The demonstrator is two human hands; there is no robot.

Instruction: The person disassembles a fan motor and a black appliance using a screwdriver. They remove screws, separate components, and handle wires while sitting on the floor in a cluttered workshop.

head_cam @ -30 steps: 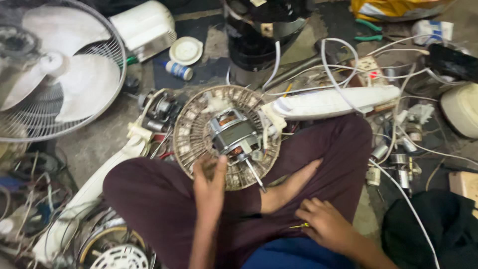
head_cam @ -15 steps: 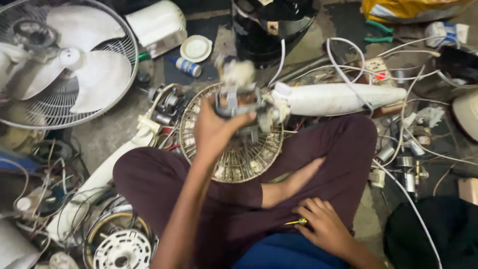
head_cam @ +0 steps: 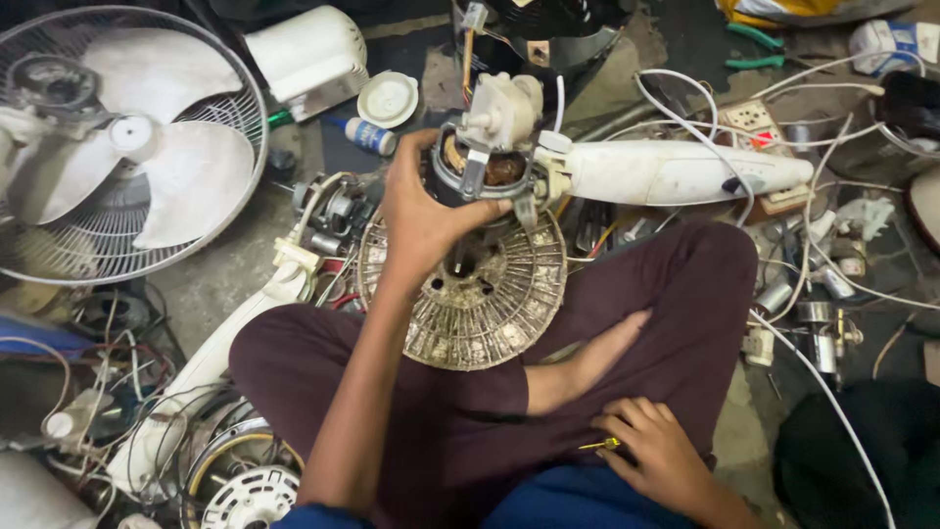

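Fan motor [head_cam: 490, 162] already lifted clear of round rear grille [head_cam: 470, 294], left hand [head_cam: 426, 211] grip clamped around it; right hand [head_cam: 656, 456] grip pinching small yellow tool [head_cam: 599, 445] at lap; reassembly undone.

— What moved?
— The left hand [head_cam: 421, 220] went from resting on the round grille [head_cam: 465, 294] to gripping the fan motor [head_cam: 485, 162], and lifted it off the grille toward the far side.
— Anything else?
— No (the camera view drifted a little).
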